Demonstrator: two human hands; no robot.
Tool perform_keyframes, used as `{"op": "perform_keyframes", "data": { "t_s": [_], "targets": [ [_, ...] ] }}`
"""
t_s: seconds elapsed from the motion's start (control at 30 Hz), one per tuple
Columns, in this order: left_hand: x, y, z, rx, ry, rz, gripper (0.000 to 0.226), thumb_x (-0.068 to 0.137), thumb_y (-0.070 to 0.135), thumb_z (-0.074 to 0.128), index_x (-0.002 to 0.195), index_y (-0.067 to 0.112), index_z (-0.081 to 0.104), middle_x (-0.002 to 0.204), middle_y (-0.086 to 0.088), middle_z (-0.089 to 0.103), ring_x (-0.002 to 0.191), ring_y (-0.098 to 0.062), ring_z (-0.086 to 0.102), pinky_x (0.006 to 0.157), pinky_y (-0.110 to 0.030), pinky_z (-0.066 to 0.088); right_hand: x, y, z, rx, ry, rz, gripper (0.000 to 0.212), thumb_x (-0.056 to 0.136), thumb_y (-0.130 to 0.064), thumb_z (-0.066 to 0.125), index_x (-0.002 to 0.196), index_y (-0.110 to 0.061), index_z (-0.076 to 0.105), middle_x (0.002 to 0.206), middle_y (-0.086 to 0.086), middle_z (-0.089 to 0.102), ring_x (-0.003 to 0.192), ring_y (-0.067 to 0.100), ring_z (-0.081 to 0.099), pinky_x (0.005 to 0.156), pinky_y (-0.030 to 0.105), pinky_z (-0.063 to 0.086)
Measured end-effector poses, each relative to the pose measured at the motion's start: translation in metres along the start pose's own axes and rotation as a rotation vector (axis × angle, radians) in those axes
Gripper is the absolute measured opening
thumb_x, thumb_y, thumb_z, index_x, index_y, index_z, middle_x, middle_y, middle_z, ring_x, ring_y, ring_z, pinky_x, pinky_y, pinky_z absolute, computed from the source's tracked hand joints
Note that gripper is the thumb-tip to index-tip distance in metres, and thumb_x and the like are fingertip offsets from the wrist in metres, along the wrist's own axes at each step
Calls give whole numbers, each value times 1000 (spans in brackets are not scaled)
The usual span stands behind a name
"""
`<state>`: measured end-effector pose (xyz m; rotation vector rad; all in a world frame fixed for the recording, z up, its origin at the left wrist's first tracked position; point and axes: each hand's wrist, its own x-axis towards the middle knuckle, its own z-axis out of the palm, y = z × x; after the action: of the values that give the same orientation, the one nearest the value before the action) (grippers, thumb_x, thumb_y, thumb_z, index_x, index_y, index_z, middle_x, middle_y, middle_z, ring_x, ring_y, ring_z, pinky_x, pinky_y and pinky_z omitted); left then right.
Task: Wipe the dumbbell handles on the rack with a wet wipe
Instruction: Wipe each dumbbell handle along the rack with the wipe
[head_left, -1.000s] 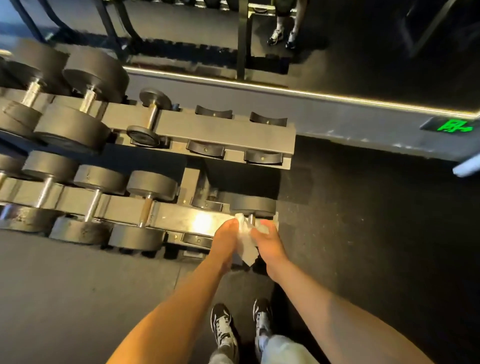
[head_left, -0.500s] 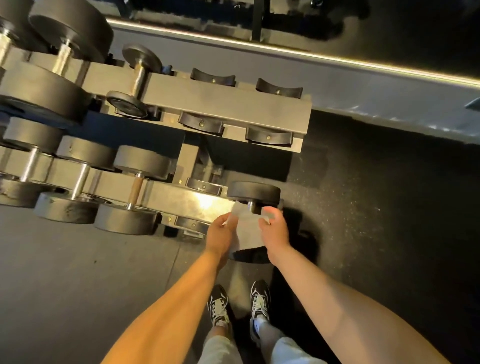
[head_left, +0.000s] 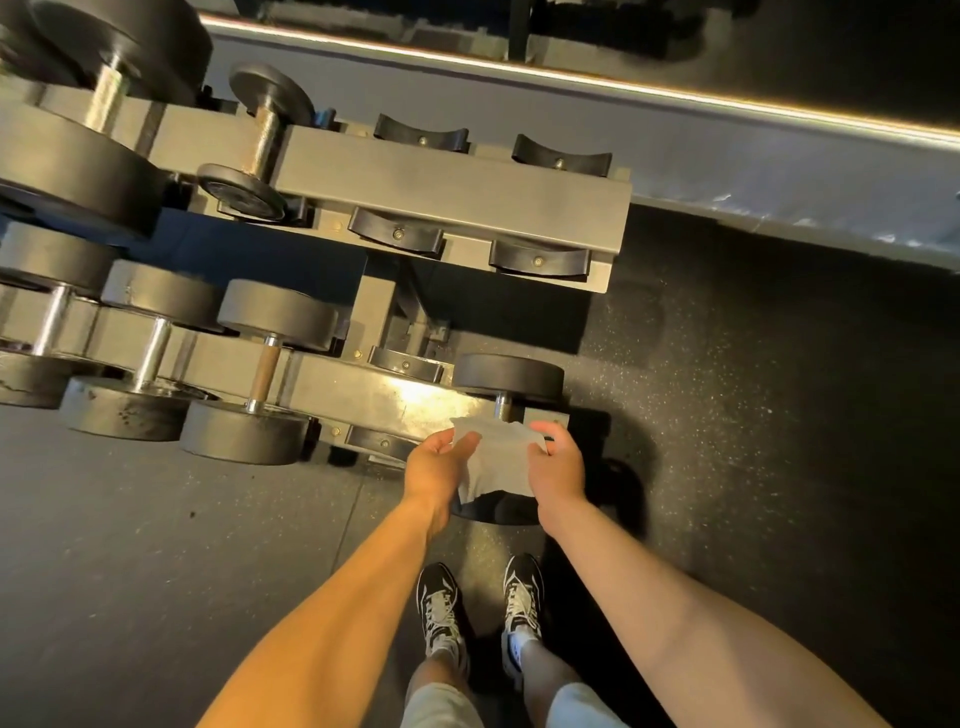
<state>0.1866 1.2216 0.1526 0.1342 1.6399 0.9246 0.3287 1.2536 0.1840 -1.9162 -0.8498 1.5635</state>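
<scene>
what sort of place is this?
Most likely a gym's free-weight area: a two-tier rack with some empty cradles, dumbbells lined up on it, speckled rubber flooring. Left hand and right hand hold a wet wipe by the rack.

Dark speckled floor (head_left: 753, 415) fills 3 to 9 o'clock; a lit strip (head_left: 571, 77) tops a grey wall (head_left: 727, 156) at 1 o'clock.
</scene>
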Motion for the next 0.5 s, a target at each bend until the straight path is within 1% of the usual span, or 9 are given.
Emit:
{"op": "perform_keyframes", "data": {
  "t_s": [0.07,0.13,0.2,0.3,0.33,0.37,0.43,0.47,0.5],
  "targets": [
    [0,-1,1,-38,-19,-14,32,85,27,82,112,14,71,103,-9,77,100,-31,73,90,-47,59,3,1,-3,5,12,6,32,103,-5,43,116,-29,59,120,8,55,96,16,56,63,22,47],
    [-1,-2,2,-72,-52,-35,27,90,24,77,112,11,68,100,-12,77,87,-28,74,75,-41,61,6,3,-5,-2,22,7,34,104,-5,40,119,-28,60,120,6,53,95,14,55,62,22,47],
    [-2,-3,2,-68,-63,-37,22,93,24,73,108,10,65,95,-12,75,76,-25,72,64,-37,57,7,5,-7,-29,21,3,38,104,-3,39,125,-27,59,122,3,50,96,13,54,61,19,47],
    [-2,-7,2,-11,-52,-8,22,91,30,75,97,12,62,93,-14,72,75,-28,68,68,-42,50,5,10,-7,-117,20,-8,41,102,0,39,128,-25,58,129,5,45,104,18,52,64,19,50],
    [-3,-9,1,24,-57,13,25,90,32,76,94,12,61,92,-14,72,76,-31,67,71,-45,49,4,11,-6,-152,27,-4,42,101,1,40,129,-25,58,132,6,41,110,21,51,71,25,55],
    [-4,-9,1,61,-73,36,29,88,35,78,91,12,61,90,-13,72,78,-32,67,73,-46,50,5,12,-6,-176,34,4,45,100,2,42,132,-25,57,137,6,37,118,26,50,83,34,58],
    [-4,-10,2,141,-119,75,32,82,37,82,86,13,61,87,-10,70,81,-31,65,75,-45,51,4,11,-4,-177,22,7,52,97,3,45,138,-29,54,148,2,31,133,29,42,105,46,49],
    [-6,-9,3,173,-144,95,30,82,35,83,82,15,61,83,-8,67,77,-28,62,73,-42,50,2,7,-4,-164,-13,-10,56,97,3,47,142,-31,52,152,0,31,138,26,39,110,47,44],
    [-8,-7,3,197,-164,111,27,84,32,82,80,17,60,78,-6,64,74,-23,58,69,-37,47,0,2,-5,-138,-76,-28,59,97,3,47,145,-31,48,153,-2,34,139,21,38,111,43,43]
  ]
}}
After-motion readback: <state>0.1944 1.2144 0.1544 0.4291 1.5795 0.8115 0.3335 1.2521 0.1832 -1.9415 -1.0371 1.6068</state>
